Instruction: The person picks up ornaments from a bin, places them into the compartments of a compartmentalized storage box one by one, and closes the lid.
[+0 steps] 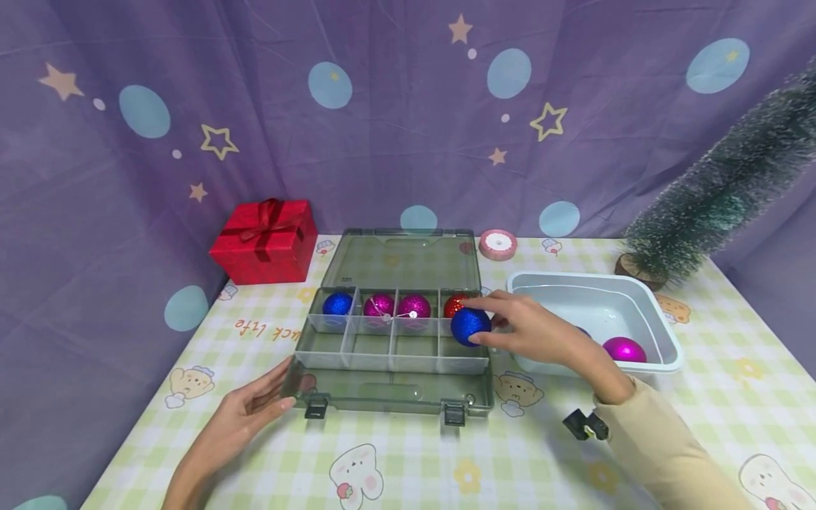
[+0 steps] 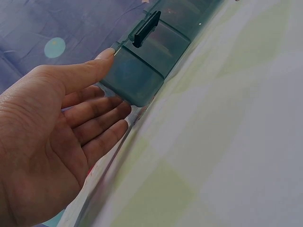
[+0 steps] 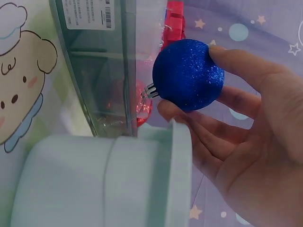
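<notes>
Right arm: I am wearing a plain beige sleeve (image 1: 663, 446), its fabric creasing softly. Beyond the sleeve's cuff (image 1: 625, 400), my right hand (image 1: 529, 326) is showing bare. Just beside the sleeve, a small, angular black fitting (image 1: 576, 423) is appearing. Across from the sleeve, my left hand (image 1: 245, 414) and forearm (image 1: 191, 474) are likewise showing bare.

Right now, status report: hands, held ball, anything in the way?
Right hand pinching blue ball, by the case's right end. Left hand at its left side. Possible obstruction: red ball occupying the back right corner.
</notes>
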Demonstrator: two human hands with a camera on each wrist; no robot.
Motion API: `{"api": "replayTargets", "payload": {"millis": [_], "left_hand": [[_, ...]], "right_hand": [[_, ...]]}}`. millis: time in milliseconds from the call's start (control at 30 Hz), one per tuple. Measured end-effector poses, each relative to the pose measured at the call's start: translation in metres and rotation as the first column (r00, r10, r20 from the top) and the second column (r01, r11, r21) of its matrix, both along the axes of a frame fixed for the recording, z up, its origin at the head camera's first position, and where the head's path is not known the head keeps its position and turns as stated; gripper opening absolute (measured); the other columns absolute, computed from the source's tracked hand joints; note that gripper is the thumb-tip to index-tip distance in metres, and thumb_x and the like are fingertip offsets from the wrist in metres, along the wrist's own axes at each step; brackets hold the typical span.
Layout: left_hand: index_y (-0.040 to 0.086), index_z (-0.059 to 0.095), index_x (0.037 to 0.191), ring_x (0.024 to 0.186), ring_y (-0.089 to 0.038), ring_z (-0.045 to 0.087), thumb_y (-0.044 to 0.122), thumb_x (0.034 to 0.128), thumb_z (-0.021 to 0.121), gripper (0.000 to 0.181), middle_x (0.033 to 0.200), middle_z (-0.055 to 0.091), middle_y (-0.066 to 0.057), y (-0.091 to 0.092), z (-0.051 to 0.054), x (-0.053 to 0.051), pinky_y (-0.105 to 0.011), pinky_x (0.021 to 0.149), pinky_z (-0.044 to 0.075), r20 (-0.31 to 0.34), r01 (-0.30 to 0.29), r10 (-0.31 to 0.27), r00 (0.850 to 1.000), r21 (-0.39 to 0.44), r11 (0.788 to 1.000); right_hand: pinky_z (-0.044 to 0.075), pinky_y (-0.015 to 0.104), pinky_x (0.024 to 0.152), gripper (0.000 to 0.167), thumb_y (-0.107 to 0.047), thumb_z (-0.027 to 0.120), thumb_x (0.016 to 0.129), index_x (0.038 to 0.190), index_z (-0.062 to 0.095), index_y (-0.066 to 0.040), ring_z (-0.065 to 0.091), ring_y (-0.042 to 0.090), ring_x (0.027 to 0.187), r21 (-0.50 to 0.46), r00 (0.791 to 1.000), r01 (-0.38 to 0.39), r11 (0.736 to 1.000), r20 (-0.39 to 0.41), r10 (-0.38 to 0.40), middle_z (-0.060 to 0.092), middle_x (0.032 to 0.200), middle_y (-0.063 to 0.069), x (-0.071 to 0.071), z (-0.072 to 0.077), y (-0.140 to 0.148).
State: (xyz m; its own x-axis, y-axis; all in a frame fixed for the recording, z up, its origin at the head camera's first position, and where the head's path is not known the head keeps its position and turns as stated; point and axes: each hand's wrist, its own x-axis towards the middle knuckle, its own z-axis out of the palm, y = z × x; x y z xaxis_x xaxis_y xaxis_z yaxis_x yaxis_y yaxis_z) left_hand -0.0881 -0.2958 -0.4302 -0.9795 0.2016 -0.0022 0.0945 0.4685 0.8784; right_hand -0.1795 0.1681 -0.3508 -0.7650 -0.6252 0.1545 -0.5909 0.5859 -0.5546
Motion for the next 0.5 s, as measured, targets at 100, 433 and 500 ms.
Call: {"api": "replayTargets", "payload": {"millis": [100,433,500], "left_hand": [[0.002,0.043,0.157,0.127,0.010,0.044,0.024,0.1021,0.070,0.065,0.157,0.043,-0.016,0.000,0.000,0.000,-0.012,0.100,0.043,-0.001,0.000,0.000,1.000,0.000,1.000],[0.004,0.043,0.157,0.128,0.010,0.044,0.025,0.1021,0.070,0.065,0.157,0.044,-0.014,0.000,0.001,0.000,-0.012,0.099,0.044,0.002,-0.005,0.005,1.000,-0.004,1.000],[0.004,0.043,0.157,0.127,0.010,0.044,0.025,0.1021,0.070,0.065,0.157,0.044,-0.014,0.000,0.001,0.000,-0.012,0.099,0.044,0.000,-0.004,0.004,1.000,-0.001,1.000]], "right_hand": [[0.060,0.042,0.079,0.054,-0.026,0.075,0.098,0.144,0.061,-0.003,0.067,0.015,0.089,0.006,1.000,-0.011,1.000,0.010,0.011,0.066,0.122,0.014,0.000,-0.001,-0.001],[0.060,0.041,0.082,0.046,-0.021,0.077,0.096,0.137,0.066,-0.003,0.070,0.017,0.096,-0.057,0.999,0.049,0.997,-0.005,-0.049,0.068,0.118,0.012,0.003,0.001,0.014],[0.061,0.044,0.083,0.044,-0.020,0.077,0.097,0.136,0.067,-0.004,0.071,0.018,0.097,-0.072,0.998,0.060,0.996,-0.002,-0.061,0.068,0.119,0.010,0.005,0.003,0.020]]}}
